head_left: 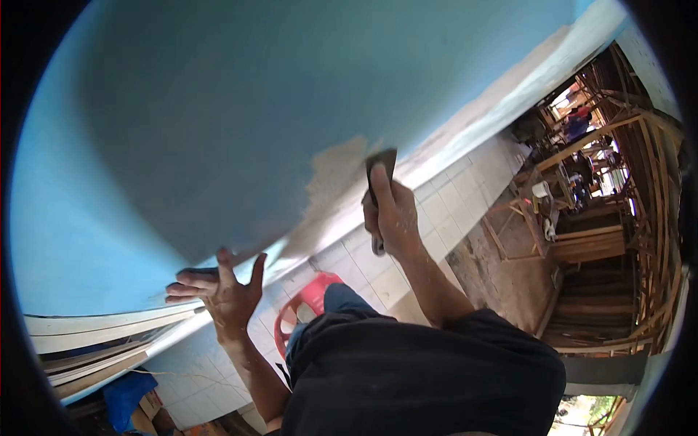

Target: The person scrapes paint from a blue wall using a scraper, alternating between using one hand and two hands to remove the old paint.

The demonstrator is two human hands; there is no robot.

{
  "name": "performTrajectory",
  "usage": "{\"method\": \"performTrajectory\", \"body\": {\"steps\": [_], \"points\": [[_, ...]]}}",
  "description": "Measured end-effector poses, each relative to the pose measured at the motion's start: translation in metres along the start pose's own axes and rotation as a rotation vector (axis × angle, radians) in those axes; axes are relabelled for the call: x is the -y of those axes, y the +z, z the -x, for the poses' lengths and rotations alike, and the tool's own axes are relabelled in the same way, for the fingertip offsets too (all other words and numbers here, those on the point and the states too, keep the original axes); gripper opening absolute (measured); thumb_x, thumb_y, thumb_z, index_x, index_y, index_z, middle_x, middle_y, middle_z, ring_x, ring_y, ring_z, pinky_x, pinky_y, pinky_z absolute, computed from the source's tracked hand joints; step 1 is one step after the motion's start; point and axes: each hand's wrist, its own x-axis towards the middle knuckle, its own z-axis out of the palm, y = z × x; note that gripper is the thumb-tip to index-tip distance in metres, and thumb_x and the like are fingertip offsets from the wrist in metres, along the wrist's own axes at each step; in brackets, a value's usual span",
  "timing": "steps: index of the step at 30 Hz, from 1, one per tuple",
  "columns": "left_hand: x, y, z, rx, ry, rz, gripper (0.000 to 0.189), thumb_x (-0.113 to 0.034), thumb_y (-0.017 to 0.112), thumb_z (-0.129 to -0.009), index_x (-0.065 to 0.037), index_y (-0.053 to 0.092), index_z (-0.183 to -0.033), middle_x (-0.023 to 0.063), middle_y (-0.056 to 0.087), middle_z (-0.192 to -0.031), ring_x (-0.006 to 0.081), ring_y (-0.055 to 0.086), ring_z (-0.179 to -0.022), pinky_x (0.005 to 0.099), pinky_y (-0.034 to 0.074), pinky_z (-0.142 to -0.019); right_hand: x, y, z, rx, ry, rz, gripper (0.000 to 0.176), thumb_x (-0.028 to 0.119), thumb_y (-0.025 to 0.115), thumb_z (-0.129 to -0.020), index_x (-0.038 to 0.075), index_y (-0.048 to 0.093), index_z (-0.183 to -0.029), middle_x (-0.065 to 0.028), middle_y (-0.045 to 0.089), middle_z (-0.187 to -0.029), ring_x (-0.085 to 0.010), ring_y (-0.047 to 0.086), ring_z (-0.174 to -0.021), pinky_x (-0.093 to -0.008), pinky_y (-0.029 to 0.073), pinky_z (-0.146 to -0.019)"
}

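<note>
My right hand (393,214) is closed round the handle of a scraper (381,166), its dark blade at the edge of a blue painted wall (240,131). Beside the blade, a bare, light brown patch (334,171) shows where there is no blue paint. A pale strip runs along the wall's edge. Lower on the left, my left hand (231,298) has its fingers spread, their tips at the wall's lower edge. I see nothing held in it.
A red plastic chair (314,292) stands below me on the white floor tiles (356,254). Wooden frames and stacked timber (589,291) fill the right side, with a person far back. Boards (94,338) and a blue bag (127,398) lie at lower left.
</note>
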Motion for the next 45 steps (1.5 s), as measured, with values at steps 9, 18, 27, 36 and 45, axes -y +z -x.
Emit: {"method": "performTrajectory", "body": {"steps": [9, 18, 27, 36, 45], "points": [[-0.001, -0.004, -0.005, -0.016, 0.025, 0.0, 0.106, -0.059, 0.07, -0.067, -0.032, 0.004, -0.145, 0.0287, -0.032, -0.139, 0.0543, -0.035, -0.12, 0.0766, -0.015, -0.085, 0.01, 0.004, 0.005, 0.032, -0.027, -0.023, 0.052, 0.049, 0.045, -0.093, 0.008, 0.045, -0.06, 0.0015, 0.038, -0.043, -0.0063, 0.032, -0.032, -0.0226, 0.024, -0.031], [0.0, -0.001, -0.004, -0.03, 0.02, 0.01, 0.106, -0.06, 0.07, -0.066, -0.032, 0.005, -0.145, 0.0285, -0.032, -0.139, 0.0538, -0.035, -0.121, 0.0767, -0.016, -0.084, 0.003, 0.002, 0.005, 0.072, 0.015, -0.071, 0.05, 0.047, 0.046, -0.093, 0.009, 0.046, -0.061, 0.0024, 0.036, -0.041, -0.0064, 0.033, -0.031, -0.0222, 0.024, -0.031], [0.002, -0.001, -0.003, -0.025, 0.027, -0.017, 0.101, -0.063, 0.067, -0.067, -0.031, 0.012, -0.145, 0.0298, -0.031, -0.139, 0.0575, -0.033, -0.119, 0.0797, -0.012, -0.081, 0.009, 0.006, 0.006, 0.054, 0.037, -0.051, 0.052, 0.049, 0.043, -0.093, 0.009, 0.043, -0.059, 0.0026, 0.036, -0.042, -0.0064, 0.033, -0.032, -0.0216, 0.024, -0.031], [0.0, -0.001, -0.004, -0.024, 0.024, -0.007, 0.098, -0.061, 0.069, -0.067, -0.031, 0.016, -0.144, 0.0267, -0.032, -0.14, 0.0541, -0.034, -0.121, 0.0798, -0.013, -0.081, 0.015, 0.005, 0.002, 0.047, -0.014, -0.09, 0.05, 0.047, 0.046, -0.093, 0.008, 0.045, -0.061, 0.0029, 0.034, -0.042, -0.0058, 0.031, -0.031, -0.0218, 0.023, -0.03], [-0.001, -0.004, -0.006, -0.011, 0.025, -0.017, 0.101, -0.062, 0.067, -0.068, -0.031, 0.01, -0.145, 0.0278, -0.033, -0.139, 0.055, -0.034, -0.12, 0.0792, -0.013, -0.081, 0.024, -0.001, 0.004, 0.064, -0.029, -0.097, 0.05, 0.047, 0.046, -0.093, 0.009, 0.044, -0.061, 0.0025, 0.034, -0.042, -0.0064, 0.029, -0.03, -0.0228, 0.023, -0.03]]}}
